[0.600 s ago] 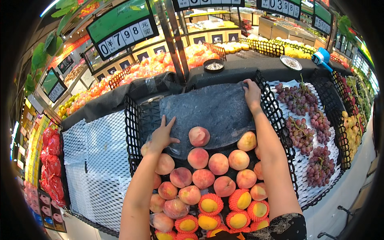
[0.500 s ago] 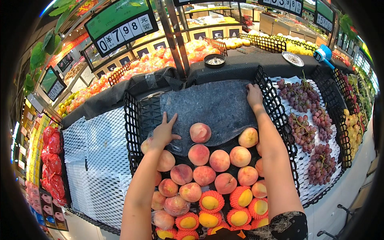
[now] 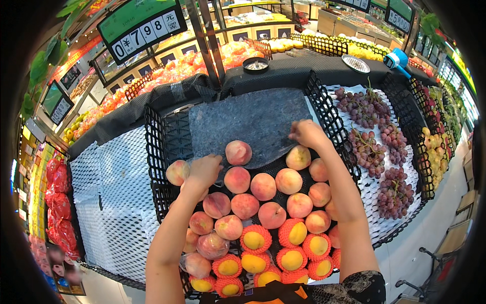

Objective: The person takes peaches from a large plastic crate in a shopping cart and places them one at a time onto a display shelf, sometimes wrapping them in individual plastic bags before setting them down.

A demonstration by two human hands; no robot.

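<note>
A dark grey mat (image 3: 253,119) lies in the far part of a black lattice crate, behind rows of peaches. At the mat's near left corner, my left hand (image 3: 205,171) is closed, fingers curled down beside a peach (image 3: 177,173); what they hold, if anything, is hidden. A bit of clear plastic shows near these fingers. Over the mat's right part, my right hand (image 3: 308,134) has its fingers drawn together, and I cannot make out anything between them. One peach (image 3: 238,152) rests against the mat's near edge, between the hands. Another peach (image 3: 298,157) sits below my right hand.
Nearer me are peaches in red foam nets (image 3: 255,239). The crate's black side wall (image 3: 324,104) separates it from red grapes (image 3: 382,137) on white netting. White foam netting (image 3: 114,187) covers the left bin. A round black dish (image 3: 255,65) stands on the ledge behind.
My right hand has left the mat's far right corner and come nearer and left. My left hand has gone from spread to curled, a little nearer me. The whole view has shifted slightly.
</note>
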